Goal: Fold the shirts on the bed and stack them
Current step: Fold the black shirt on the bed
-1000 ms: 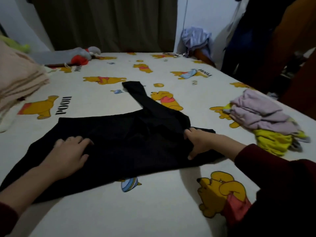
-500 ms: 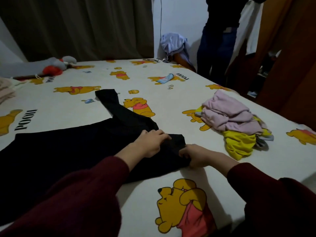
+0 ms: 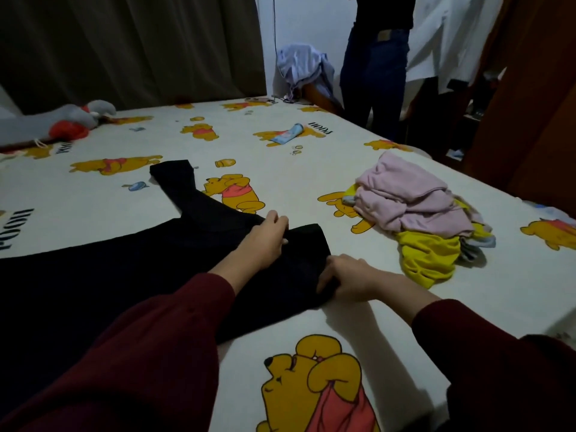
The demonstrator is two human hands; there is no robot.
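A black long-sleeved shirt [image 3: 103, 275] lies spread flat on the bed [image 3: 280, 169], one sleeve reaching toward the far side. My left hand [image 3: 265, 241] grips the cloth near the shirt's right end with curled fingers. Just right of it, my right hand [image 3: 346, 277] pinches the black edge at the shirt's right corner. A loose heap of pink shirts [image 3: 408, 198] over a yellow shirt [image 3: 427, 257] sits to the right of both hands.
A person in dark jeans [image 3: 374, 73] stands at the bed's far right corner. A grey and red soft toy [image 3: 62, 123] lies at the far left. A small blue item [image 3: 288, 134] rests on the sheet. Lilac clothes [image 3: 302, 65] hang over a chair.
My left hand crossed from the shirt's left part to its right end beside my right hand. The view swung right, and both hands now hold the cloth's right end.
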